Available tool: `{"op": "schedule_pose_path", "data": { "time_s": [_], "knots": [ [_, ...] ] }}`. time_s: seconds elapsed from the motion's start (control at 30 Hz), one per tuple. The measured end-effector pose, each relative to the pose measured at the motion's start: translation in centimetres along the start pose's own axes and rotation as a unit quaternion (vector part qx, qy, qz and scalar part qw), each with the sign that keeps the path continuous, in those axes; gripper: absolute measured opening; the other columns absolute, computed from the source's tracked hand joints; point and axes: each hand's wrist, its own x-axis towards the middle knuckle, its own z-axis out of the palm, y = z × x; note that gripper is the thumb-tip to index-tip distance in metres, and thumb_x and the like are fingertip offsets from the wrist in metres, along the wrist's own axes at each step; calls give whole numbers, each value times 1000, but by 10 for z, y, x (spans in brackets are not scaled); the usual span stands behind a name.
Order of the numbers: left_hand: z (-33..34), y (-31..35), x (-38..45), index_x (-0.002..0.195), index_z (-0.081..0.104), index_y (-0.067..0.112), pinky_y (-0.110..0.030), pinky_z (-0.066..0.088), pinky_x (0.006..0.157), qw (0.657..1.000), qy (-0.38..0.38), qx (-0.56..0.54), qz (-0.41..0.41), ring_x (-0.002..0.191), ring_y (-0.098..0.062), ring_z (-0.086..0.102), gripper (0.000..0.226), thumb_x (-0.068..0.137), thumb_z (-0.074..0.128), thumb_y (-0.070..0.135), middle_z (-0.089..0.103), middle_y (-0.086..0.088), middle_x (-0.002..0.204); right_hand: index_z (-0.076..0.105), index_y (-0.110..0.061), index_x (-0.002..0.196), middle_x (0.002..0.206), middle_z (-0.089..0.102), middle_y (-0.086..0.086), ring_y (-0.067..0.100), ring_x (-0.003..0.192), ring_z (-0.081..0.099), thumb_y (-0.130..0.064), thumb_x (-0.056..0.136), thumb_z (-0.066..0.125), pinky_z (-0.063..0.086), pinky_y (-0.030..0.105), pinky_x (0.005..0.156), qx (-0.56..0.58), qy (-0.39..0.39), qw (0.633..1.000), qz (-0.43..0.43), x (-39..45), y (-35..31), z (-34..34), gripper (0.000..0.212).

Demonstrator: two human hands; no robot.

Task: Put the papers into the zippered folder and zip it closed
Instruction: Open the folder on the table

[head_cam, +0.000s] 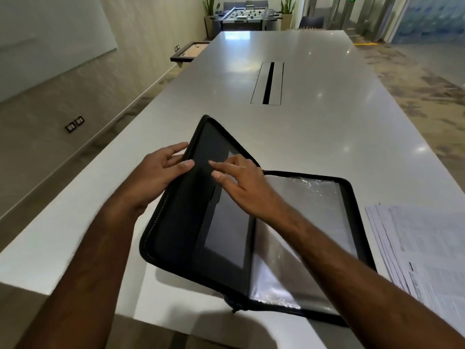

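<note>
long grey table (314, 127), foosball table (242, 17), potted plants (210, 11), whiteboard (50, 28)

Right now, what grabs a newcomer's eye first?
The black zippered folder lying open at the near edge of the white table, its left cover lifted by the left hand while the right hand touches the inside. Next, the papers fanned out to its right.

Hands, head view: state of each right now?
Left hand: shut on the raised cover of the zippered folder, thumb on its inner face.
Right hand: open, fingers spread, fingertips touching the cover's inner face, holding nothing.
</note>
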Motion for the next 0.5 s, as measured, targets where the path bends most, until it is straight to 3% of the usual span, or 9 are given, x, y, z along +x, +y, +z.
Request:
{"op": "schedule_pose_path", "data": {
  "time_s": [0.13,0.27,0.4,0.5],
  "knots": [
    [-21,-37,7,149,55,30,-29,58,96,998,14,53,-30,114,-1,70,55,98,73,23,73,15,124,52,-33,150,135,57,1,21,128,49,-51,107,40,37,49,107,-72,-27,997,21,-7,29,20,48],
    [-24,-78,13,148,57,20,-19,53,90,990,34,129,-55,104,11,67,50,100,67,10,68,28,111,43,-25,155,149,50,4,23,140,43,-56,106,38,31,46,113,-149,-58,987,36,-19,57,35,58],
    [-12,-111,15,146,59,18,-45,49,112,979,25,183,-87,122,-21,67,45,103,56,6,68,0,137,38,-14,157,161,41,7,24,150,34,-59,105,36,26,43,119,-195,-73,976,57,-35,81,43,69],
    [4,-129,15,150,52,17,-50,44,115,971,33,214,-100,132,-30,60,43,107,50,12,62,-9,145,26,-10,162,170,25,9,23,159,17,-61,106,31,15,40,126,-228,-86,967,77,-48,95,44,76]
  ]
}}
